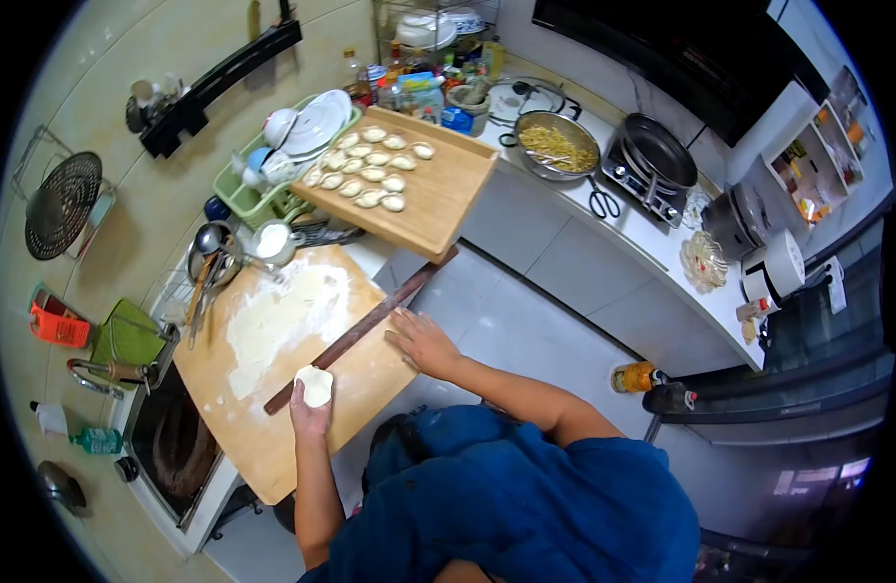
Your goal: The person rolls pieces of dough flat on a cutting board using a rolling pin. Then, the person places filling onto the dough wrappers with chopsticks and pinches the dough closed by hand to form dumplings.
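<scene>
My left hand (310,416) holds a small round dough wrapper (315,387) above the wooden board (273,455). Fingers spread, my right hand (423,343) rests at the board's right edge, beside a long dark rolling pin (375,313) that lies diagonally across the board. A large flat sheet of dough (273,321) lies on the floured board, left of the pin. Beyond it, a wooden tray (438,194) bears several rows of filled dumplings (372,175).
A green dish rack (236,199) with plates stands behind the tray's left side. Utensils in a metal bowl (200,262) sit at the board's back left, near the sink (176,437). Along the far counter are a pan of food (555,146), scissors (604,202) and a black pan (659,151).
</scene>
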Motion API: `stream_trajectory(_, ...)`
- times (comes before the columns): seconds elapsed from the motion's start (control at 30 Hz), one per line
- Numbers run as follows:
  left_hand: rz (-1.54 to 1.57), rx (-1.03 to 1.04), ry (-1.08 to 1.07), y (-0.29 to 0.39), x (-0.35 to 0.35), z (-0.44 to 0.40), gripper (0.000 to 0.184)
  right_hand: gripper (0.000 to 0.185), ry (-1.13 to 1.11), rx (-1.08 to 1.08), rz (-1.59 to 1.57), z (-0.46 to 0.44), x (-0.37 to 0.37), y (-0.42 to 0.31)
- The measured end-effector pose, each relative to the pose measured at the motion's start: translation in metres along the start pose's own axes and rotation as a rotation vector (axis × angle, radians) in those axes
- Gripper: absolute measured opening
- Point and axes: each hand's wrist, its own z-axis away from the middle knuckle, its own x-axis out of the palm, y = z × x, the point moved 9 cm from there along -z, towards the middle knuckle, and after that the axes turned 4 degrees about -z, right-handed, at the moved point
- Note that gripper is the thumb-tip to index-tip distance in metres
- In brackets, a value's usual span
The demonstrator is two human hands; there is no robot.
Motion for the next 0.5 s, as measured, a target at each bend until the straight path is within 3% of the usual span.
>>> stream_trajectory(0.13,-0.028,-0.03,0.084,-0.057,0.017,-0.006,0.03,0.059,-0.006,0.156,0.031,0.068,-0.035,0.093)
stream_trajectory(0.27,0.014,-0.092,0.06,-0.115,0.047,-0.012,0.032,0.049,0.217,0.309,-0.028,0.13,-0.086,0.186)
stream_trajectory(0.4,-0.073,-0.133,0.019,-0.168,0.102,-0.005,0.032,0.041,0.387,0.463,-0.079,0.147,-0.159,0.264)
stream_trajectory(0.5,-0.069,-0.228,-0.128,-0.209,0.157,-0.006,0.032,0.038,0.485,0.533,-0.017,0.136,-0.21,0.323)
